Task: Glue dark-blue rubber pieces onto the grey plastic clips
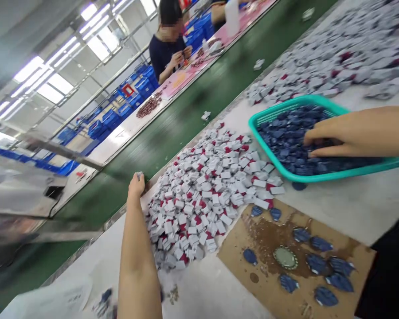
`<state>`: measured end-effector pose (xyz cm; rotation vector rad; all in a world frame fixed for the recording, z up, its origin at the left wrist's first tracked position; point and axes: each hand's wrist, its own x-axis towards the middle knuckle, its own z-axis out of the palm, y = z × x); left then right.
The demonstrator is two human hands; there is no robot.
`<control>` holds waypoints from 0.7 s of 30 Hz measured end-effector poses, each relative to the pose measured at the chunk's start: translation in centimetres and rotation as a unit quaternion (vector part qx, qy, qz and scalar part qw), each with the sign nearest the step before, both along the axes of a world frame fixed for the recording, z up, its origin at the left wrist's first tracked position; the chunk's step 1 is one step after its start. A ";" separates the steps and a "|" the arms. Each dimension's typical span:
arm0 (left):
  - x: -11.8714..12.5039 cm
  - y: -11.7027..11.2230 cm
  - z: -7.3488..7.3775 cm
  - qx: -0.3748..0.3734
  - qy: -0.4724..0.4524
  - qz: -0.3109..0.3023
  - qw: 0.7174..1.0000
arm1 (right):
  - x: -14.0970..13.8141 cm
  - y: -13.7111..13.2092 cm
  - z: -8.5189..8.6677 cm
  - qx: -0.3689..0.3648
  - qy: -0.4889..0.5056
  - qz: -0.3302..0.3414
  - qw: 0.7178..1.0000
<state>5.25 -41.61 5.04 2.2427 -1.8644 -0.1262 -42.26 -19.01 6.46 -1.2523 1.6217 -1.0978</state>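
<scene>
My left hand (pixel 137 185) reaches to the edge of the green conveyor belt, its fingers closed on a small grey-white piece (pixel 139 174). Beside it on the table spreads a heap of small white and dark-red pieces (pixel 199 195). My right hand (pixel 329 135) is inside a teal plastic basket (pixel 286 173), thumb and fingers apart, touching the dark blue pieces (pixel 282 135) that fill it. Nearer me lies a wet brown cardboard sheet (pixel 246 283) bearing several loose blue pieces (pixel 326 295) and a pale oval piece (pixel 285 258).
The green conveyor belt (pixel 176 137) runs diagonally past the table, carrying a few white clusters (pixel 205 116). Another large grey-white heap (pixel 346 57) lies at the upper right. Across the belt, a co-worker (pixel 166 44) handles small things at a pink-topped bench; blue bins (pixel 111 117) stand behind.
</scene>
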 end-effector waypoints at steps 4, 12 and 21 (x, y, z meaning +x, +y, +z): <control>-0.4 -1.1 0.1 0.040 -0.050 0.007 0.998 | 1.4 1.9 2.1 0.066 0.129 0.012 0.989; 1.7 1.3 0.8 0.066 -0.067 -0.022 0.995 | 1.8 0.6 1.6 0.028 0.176 0.097 0.979; -0.6 2.9 3.4 -0.043 0.009 0.001 0.999 | 2.6 1.4 3.4 -0.031 0.155 0.024 0.987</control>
